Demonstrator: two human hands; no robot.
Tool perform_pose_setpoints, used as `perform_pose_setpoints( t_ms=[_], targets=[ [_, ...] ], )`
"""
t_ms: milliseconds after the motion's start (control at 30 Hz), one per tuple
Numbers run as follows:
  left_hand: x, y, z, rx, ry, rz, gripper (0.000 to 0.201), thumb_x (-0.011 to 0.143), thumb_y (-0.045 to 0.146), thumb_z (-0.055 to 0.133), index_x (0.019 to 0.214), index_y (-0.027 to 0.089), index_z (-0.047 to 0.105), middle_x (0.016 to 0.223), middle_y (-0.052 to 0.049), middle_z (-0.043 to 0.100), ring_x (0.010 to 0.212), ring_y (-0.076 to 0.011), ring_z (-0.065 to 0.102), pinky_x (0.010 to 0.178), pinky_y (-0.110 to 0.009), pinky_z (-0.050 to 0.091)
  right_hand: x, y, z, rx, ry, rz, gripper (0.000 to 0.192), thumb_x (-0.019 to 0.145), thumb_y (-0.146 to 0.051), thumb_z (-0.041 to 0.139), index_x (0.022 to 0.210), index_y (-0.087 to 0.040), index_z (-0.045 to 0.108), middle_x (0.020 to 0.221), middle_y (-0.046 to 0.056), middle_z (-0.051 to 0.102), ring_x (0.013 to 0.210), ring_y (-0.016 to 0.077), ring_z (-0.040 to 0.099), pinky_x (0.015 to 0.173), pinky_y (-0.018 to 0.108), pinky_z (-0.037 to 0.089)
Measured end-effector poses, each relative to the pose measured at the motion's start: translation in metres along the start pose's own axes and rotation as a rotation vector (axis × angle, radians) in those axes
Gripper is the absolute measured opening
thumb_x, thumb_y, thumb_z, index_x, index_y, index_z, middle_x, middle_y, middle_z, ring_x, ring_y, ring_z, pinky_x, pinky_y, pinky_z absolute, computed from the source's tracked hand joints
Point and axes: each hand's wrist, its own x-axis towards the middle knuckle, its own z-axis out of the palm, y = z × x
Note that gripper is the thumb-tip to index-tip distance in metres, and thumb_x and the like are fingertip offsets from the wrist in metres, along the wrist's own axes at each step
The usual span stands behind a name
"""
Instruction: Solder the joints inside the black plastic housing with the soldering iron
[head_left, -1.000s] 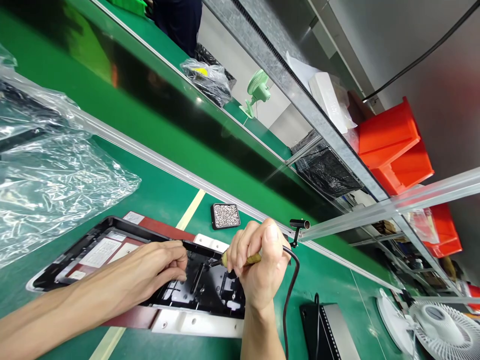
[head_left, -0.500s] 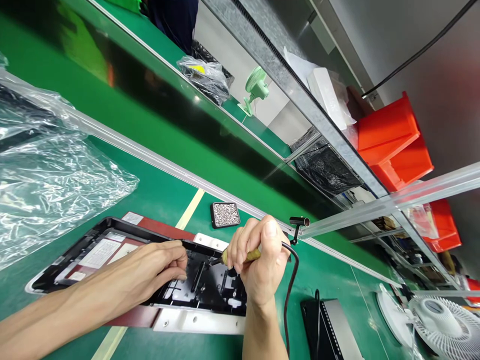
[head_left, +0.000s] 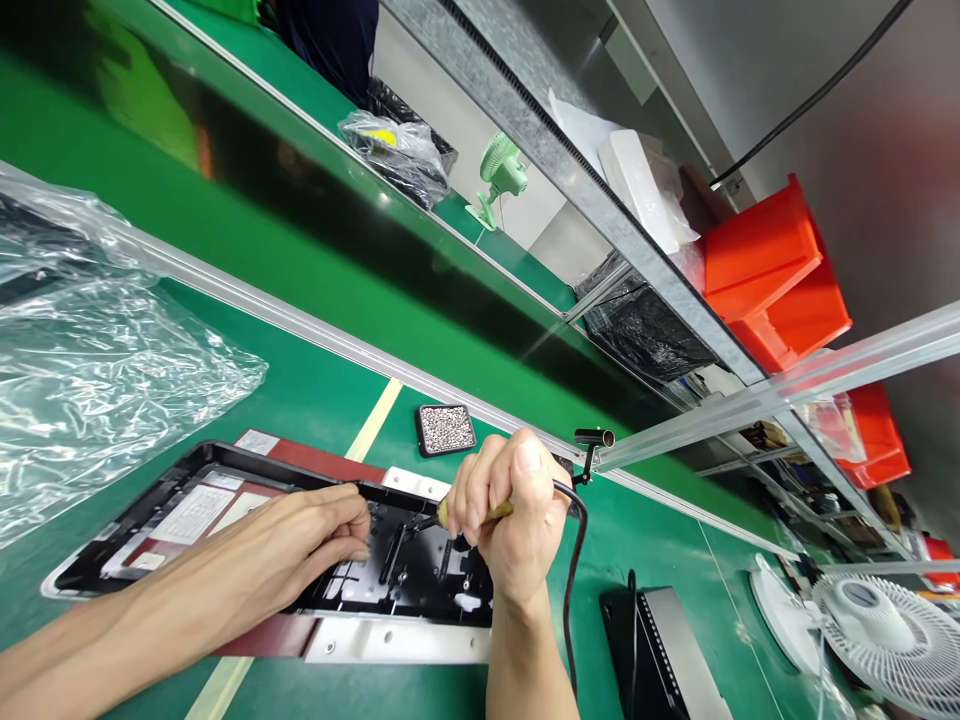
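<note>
My right hand (head_left: 517, 530) is wrapped round the yellow handle of a soldering iron (head_left: 501, 510), its dark cord looping down behind the wrist. The iron's tip points left and down into a long black plastic housing (head_left: 431, 565); whether it touches is too small to tell. Over the middle of that housing rests my left hand (head_left: 326, 525), fingers curled and closed near the far rim; anything between the fingertips is hidden. Beneath the housing lies a red-brown board (head_left: 262, 637) with white blocks (head_left: 405, 641) along its edges. Labels show inside the housing's left part.
Beyond the housing sits a small black tray of metallic-looking bits (head_left: 448, 428). A black tube on a stand (head_left: 595, 438) rises behind my right hand. Clear plastic film (head_left: 112, 370) covers the left. A black-and-silver box (head_left: 664, 650) and white fan (head_left: 870, 620) stand right; red bins (head_left: 765, 260) are above.
The whole view has shifted slightly left. Both hands and the soldering iron keep nearly the same position over the housing.
</note>
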Motion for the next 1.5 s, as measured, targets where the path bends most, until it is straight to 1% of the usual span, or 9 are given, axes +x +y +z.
perform_pose_setpoints(
  t_ms=[233, 433, 600, 733, 867, 1100, 1300, 1433, 1500],
  targets=[
    [-0.006, -0.021, 0.016, 0.007, 0.022, -0.026, 0.051, 0.123, 0.061, 0.047, 0.092, 0.029, 0.071, 0.092, -0.003, 0.077, 0.075, -0.0233, 0.071, 0.075, -0.038, 0.048, 0.000, 0.000, -0.001, -0.019, -0.005, 0.034, 0.067, 0.129, -0.057, 0.065, 0.071, -0.027, 0.048, 0.056, -0.008, 0.047, 0.038, 0.0091, 0.038, 0.040, 0.023, 0.045],
    [-0.007, -0.029, 0.021, 0.003, 0.048, -0.012, 0.049, 0.124, 0.059, 0.049, 0.095, 0.029, 0.074, 0.096, -0.002, 0.079, 0.078, -0.0226, 0.073, 0.077, -0.037, 0.048, 0.001, 0.001, 0.001, -0.063, 0.066, 0.029, 0.071, 0.128, -0.065, 0.068, 0.072, -0.026, 0.047, 0.056, -0.008, 0.049, 0.038, 0.0082, 0.040, 0.040, 0.021, 0.047],
    [-0.006, -0.023, 0.018, 0.004, 0.041, -0.006, 0.050, 0.123, 0.059, 0.049, 0.092, 0.029, 0.073, 0.094, -0.003, 0.080, 0.076, -0.0230, 0.073, 0.076, -0.037, 0.049, 0.002, 0.002, 0.001, -0.062, 0.068, -0.004, 0.066, 0.128, -0.057, 0.073, 0.075, -0.025, 0.050, 0.056, -0.008, 0.052, 0.037, 0.0082, 0.044, 0.041, 0.020, 0.050],
    [-0.005, -0.013, 0.011, 0.000, 0.032, -0.018, 0.048, 0.122, 0.057, 0.047, 0.091, 0.029, 0.071, 0.092, -0.004, 0.079, 0.075, -0.0230, 0.074, 0.075, -0.038, 0.050, 0.000, 0.002, -0.002, -0.063, 0.011, 0.009, 0.066, 0.130, -0.057, 0.066, 0.075, -0.025, 0.049, 0.056, -0.008, 0.049, 0.038, 0.0085, 0.043, 0.042, 0.021, 0.049],
    [-0.003, -0.003, 0.004, 0.007, 0.005, -0.036, 0.048, 0.118, 0.058, 0.045, 0.089, 0.029, 0.068, 0.089, -0.004, 0.078, 0.074, -0.0238, 0.074, 0.074, -0.038, 0.051, -0.002, 0.002, -0.007, 0.004, -0.078, -0.017, 0.058, 0.132, -0.042, 0.061, 0.077, -0.025, 0.052, 0.058, -0.007, 0.050, 0.041, 0.0087, 0.043, 0.045, 0.021, 0.047],
    [-0.003, 0.006, -0.003, 0.048, -0.063, -0.087, 0.051, 0.117, 0.062, 0.037, 0.091, 0.029, 0.067, 0.094, -0.004, 0.081, 0.081, -0.0240, 0.078, 0.077, -0.036, 0.054, 0.002, 0.001, -0.010, 0.097, -0.137, -0.028, 0.053, 0.128, -0.037, 0.064, 0.077, -0.025, 0.056, 0.059, -0.007, 0.052, 0.038, 0.0087, 0.040, 0.040, 0.021, 0.045],
    [-0.001, 0.007, -0.007, 0.033, -0.047, -0.055, 0.051, 0.118, 0.062, 0.040, 0.089, 0.029, 0.066, 0.090, -0.003, 0.080, 0.076, -0.0233, 0.076, 0.074, -0.035, 0.054, 0.010, -0.029, -0.011, -0.004, -0.022, -0.169, 0.061, 0.132, -0.043, 0.060, 0.075, -0.024, 0.047, 0.055, -0.011, 0.043, 0.036, 0.0063, 0.037, 0.041, 0.016, 0.049],
    [-0.014, -0.007, -0.010, -0.001, -0.017, -0.059, 0.050, 0.119, 0.065, 0.048, 0.091, 0.030, 0.070, 0.090, -0.001, 0.081, 0.075, -0.0229, 0.076, 0.072, -0.034, 0.056, 0.010, -0.061, -0.040, -0.217, 0.112, -0.342, 0.063, 0.132, -0.041, 0.056, 0.072, -0.024, 0.046, 0.053, -0.011, 0.046, 0.031, 0.0063, 0.036, 0.036, 0.016, 0.048],
    [-0.010, 0.001, 0.001, -0.007, 0.025, -0.018, 0.050, 0.121, 0.063, 0.052, 0.090, 0.030, 0.073, 0.087, 0.000, 0.079, 0.071, -0.0216, 0.074, 0.070, -0.033, 0.057, 0.005, -0.074, -0.063, -0.324, 0.229, -0.418, 0.062, 0.129, -0.040, 0.060, 0.070, -0.023, 0.050, 0.053, -0.010, 0.050, 0.031, 0.0071, 0.039, 0.035, 0.018, 0.048]
  ],
)
